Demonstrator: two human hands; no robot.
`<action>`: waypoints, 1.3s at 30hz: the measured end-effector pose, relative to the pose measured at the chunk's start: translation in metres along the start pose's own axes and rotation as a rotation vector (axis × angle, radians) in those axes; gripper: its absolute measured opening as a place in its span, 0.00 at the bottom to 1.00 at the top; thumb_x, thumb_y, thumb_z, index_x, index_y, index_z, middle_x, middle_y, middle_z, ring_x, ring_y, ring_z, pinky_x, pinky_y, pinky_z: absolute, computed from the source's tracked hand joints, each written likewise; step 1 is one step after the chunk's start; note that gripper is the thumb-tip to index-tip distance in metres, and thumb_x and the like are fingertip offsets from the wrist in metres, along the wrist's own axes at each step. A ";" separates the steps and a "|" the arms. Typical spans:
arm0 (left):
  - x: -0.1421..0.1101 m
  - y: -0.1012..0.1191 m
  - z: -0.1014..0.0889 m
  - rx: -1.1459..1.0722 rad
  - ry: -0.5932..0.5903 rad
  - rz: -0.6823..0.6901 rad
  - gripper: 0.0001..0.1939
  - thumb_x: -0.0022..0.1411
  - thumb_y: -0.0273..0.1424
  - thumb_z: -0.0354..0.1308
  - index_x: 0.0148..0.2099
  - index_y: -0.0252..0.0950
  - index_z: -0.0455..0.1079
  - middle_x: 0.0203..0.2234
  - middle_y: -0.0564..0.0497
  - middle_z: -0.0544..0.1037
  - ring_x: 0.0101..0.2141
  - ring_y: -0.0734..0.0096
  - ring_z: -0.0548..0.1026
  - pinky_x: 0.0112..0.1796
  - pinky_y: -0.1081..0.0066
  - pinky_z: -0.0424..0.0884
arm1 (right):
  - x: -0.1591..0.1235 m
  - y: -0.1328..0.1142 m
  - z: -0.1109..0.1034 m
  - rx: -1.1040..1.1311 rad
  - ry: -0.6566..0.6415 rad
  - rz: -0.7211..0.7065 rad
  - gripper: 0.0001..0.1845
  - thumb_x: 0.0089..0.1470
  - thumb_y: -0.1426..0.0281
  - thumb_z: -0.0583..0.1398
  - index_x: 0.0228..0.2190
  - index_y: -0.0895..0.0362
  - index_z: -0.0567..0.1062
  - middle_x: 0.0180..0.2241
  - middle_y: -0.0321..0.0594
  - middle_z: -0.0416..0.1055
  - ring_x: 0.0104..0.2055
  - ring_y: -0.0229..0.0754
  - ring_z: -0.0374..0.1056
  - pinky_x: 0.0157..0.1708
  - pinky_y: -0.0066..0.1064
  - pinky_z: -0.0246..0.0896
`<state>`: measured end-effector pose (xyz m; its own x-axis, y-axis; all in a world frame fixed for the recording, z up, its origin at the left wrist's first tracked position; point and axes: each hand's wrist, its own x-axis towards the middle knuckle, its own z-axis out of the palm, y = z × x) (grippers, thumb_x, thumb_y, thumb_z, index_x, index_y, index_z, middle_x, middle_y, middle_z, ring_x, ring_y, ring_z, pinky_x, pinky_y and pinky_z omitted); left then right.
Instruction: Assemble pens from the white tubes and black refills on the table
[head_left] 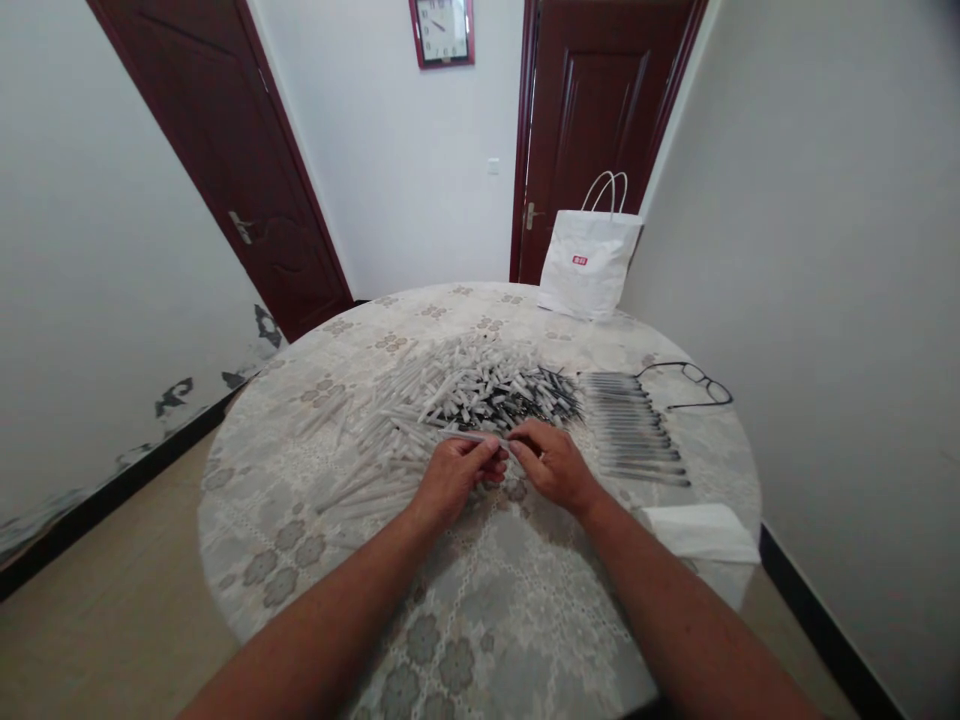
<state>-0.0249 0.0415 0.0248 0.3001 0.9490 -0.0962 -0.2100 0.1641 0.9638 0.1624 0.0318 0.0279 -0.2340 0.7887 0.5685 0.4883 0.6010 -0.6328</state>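
In the head view, my left hand [466, 468] is closed around a slim, pale, translucent pen barrel [459, 435] that points to the left. My right hand [546, 458] pinches the barrel's right end, its fingertips almost meeting those of the left. Whether a small part sits between the right fingers cannot be made out. Just beyond both hands spreads a large heap: long pale pen barrels [375, 470] on the left, short white pen caps [480, 375] in the middle and thin dark pen refills [551, 395] on the right. A row of pens [634, 430] lies side by side to the right.
A pair of dark-framed glasses [694, 378] lies beyond the row of pens. A folded white paper or cloth [703, 532] rests near the right edge. At the back stands a white bag [589, 265] with handles. A patterned cloth covers the round table [450, 625].
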 end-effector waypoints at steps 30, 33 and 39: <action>0.042 0.017 -0.035 1.815 0.238 0.470 0.12 0.64 0.34 0.58 0.49 0.40 0.74 0.40 0.42 0.74 0.44 0.53 0.71 0.46 0.58 0.65 | 0.004 0.031 -0.017 -0.196 0.408 0.147 0.12 0.64 0.66 0.54 0.39 0.56 0.76 0.35 0.42 0.75 0.38 0.44 0.69 0.41 0.34 0.62; 0.047 0.018 -0.035 1.817 0.201 0.463 0.09 0.63 0.32 0.58 0.45 0.40 0.75 0.39 0.42 0.75 0.45 0.52 0.70 0.46 0.58 0.65 | 0.004 0.033 -0.016 -0.197 0.405 0.149 0.12 0.64 0.66 0.54 0.39 0.56 0.76 0.35 0.42 0.75 0.38 0.45 0.70 0.41 0.35 0.62; 0.044 0.016 -0.038 1.794 0.164 0.497 0.09 0.66 0.29 0.54 0.43 0.40 0.75 0.39 0.43 0.76 0.44 0.55 0.70 0.46 0.60 0.65 | 0.003 0.032 -0.016 -0.205 0.392 0.142 0.12 0.64 0.66 0.54 0.38 0.56 0.76 0.34 0.41 0.74 0.38 0.44 0.70 0.41 0.34 0.62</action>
<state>-0.0505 0.0961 0.0262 0.4222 0.8463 0.3249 0.8981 -0.4391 -0.0235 0.1905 0.0516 0.0175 0.1633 0.7295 0.6641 0.6578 0.4212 -0.6244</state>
